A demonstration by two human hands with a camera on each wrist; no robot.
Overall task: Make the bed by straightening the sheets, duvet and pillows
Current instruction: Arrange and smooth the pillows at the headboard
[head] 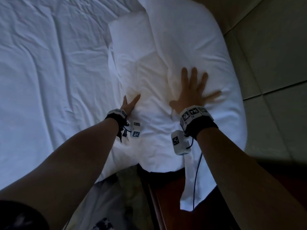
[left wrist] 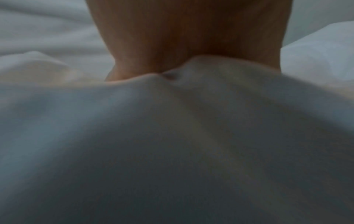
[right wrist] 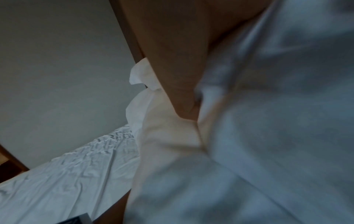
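We have both hands down on the near pillow [head: 166, 77], which lies at the head end of the bed, close to the padded headboard [head: 274, 47]. Our right hand [head: 192, 92] is spread flat, fingers splayed, holding nothing. Our left hand [head: 128, 103] lies at the pillow's left edge with two fingers showing straight; whether the rest grip cloth we cannot tell.

If we press too hard, we may shove the pillow towards the bed's edge, where a corner of white cloth [head: 197, 188] already hangs over the dark wood side [head: 159, 196]. Uneven pressure could also deepen its creases.

The sheet [head: 49, 72] beside it is wrinkled, and a second pillow [head: 131, 30] sits beyond. The room is dim, with a plain wall [right wrist: 57, 60].
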